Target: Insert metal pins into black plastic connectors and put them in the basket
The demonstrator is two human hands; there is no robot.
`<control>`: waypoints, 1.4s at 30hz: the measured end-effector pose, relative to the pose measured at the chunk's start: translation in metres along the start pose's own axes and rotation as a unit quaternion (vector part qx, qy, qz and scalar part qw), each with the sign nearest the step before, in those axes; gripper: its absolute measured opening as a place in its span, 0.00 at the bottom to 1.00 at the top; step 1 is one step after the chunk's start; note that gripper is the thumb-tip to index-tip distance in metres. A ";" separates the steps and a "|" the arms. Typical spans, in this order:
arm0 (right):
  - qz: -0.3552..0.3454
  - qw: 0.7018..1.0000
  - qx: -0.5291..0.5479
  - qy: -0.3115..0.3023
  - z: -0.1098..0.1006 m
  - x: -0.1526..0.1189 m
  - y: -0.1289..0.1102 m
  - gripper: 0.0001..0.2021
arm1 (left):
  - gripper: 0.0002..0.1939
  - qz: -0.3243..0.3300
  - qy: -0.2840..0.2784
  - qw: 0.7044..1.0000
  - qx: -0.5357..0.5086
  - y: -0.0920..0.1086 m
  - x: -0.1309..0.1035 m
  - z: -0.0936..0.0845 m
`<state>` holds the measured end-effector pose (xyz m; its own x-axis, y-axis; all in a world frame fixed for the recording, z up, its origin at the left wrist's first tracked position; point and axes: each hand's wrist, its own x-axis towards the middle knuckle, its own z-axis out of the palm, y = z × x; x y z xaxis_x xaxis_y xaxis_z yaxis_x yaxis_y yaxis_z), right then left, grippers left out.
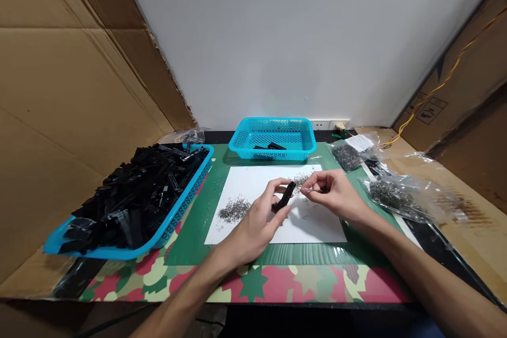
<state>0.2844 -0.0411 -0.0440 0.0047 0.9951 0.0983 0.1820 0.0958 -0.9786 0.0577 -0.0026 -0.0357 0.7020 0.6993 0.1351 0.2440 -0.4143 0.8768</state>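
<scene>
My left hand (263, 214) is closed around a narrow black plastic part (285, 195), held tilted above a white sheet (277, 233). To its right, my right hand (330, 193) pinches a thin metal tool (317, 190) with a dark section in the palm, resembling tweezers. Its tip points toward the black part, with a small gap between them. Whether the tip carries a small piece is too fine to tell. A pile of small metal springs or clips (234, 209) lies on the sheet at left. Another small pile (300, 182) sits behind my hands, partly hidden.
A blue basket (174, 222) at left is heaped with black plastic parts. At the back, a second blue basket (273, 156) holds a few black parts. Plastic bags of small metal pieces (390, 195) lie at right. Cardboard walls (79, 63) flank the green mat (190, 237).
</scene>
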 end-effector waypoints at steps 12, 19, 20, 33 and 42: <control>0.060 0.994 -0.041 -0.076 0.006 -0.001 0.008 0.04 | 0.13 0.016 0.084 0.984 0.156 -0.016 -0.039 0.017; 0.019 0.986 -0.150 -0.071 0.016 -0.003 0.016 0.04 | 0.11 0.043 0.073 0.983 0.165 -0.015 -0.037 0.020; 0.011 0.983 -0.172 -0.061 0.017 -0.004 0.016 0.04 | 0.11 0.046 0.074 0.982 0.167 -0.016 -0.037 0.020; -0.007 0.939 -0.343 -0.020 0.032 -0.013 0.010 0.04 | 0.13 0.038 0.076 0.984 0.155 -0.017 -0.039 0.022; -0.017 0.953 -0.296 -0.056 0.026 -0.013 0.008 0.06 | 0.12 0.064 0.069 0.982 0.166 -0.017 -0.039 0.023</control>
<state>0.2601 -0.0523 -0.0581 -0.1095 0.9911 0.0751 0.7042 0.1307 -0.6979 0.0420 -0.0363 -0.0667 0.6491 0.6924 0.3150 0.3810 -0.6544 0.6532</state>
